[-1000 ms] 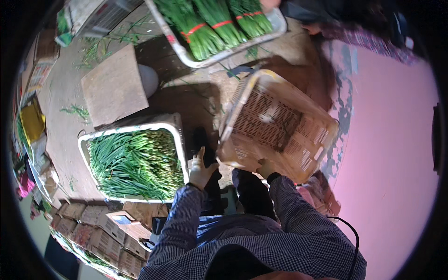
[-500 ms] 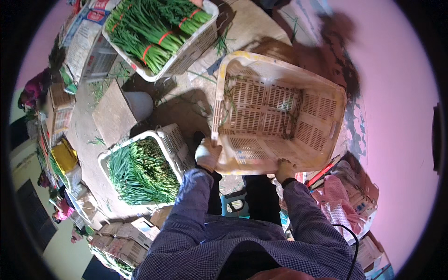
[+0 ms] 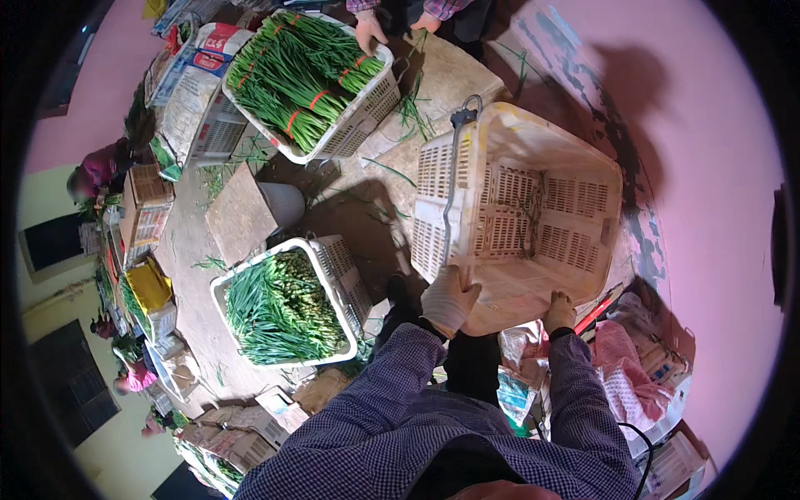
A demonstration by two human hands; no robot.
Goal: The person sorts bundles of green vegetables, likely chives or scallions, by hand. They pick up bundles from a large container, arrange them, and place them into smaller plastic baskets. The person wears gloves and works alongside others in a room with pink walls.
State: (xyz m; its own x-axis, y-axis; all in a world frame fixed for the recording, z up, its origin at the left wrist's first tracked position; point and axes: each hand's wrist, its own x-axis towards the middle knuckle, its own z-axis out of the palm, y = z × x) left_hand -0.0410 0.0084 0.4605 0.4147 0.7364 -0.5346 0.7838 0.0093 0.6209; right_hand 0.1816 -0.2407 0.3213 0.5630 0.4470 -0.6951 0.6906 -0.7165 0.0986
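Observation:
A big off-white plastic crate (image 3: 542, 279) with slotted walls hangs tilted in front of me, its open top toward me. My gloved left hand (image 3: 451, 302) grips the near left corner of its rim. Farther right along the same near rim, my gloved right hand (image 3: 560, 313) is closed on the edge. A few green scraps cling inside, and a metal handle (image 3: 450, 196) lies against the crate's left side. To the left of my left hand stands a white crate (image 3: 337, 296) packed with loose green stalks (image 3: 283, 308).
Another white crate (image 3: 358, 108) at the far left holds green bundles (image 3: 304, 79) tied with red bands; a co-worker's hand (image 3: 370, 32) touches its rim. A board-topped white bucket (image 3: 283, 204) stands between. Pink wall (image 3: 708, 208) right; pink cloth (image 3: 617, 358) and bags near my right arm.
The crate in my hands has turned, so its left outer side and metal handle now show. My hands have shifted right in view. The co-worker's hands have come into sight.

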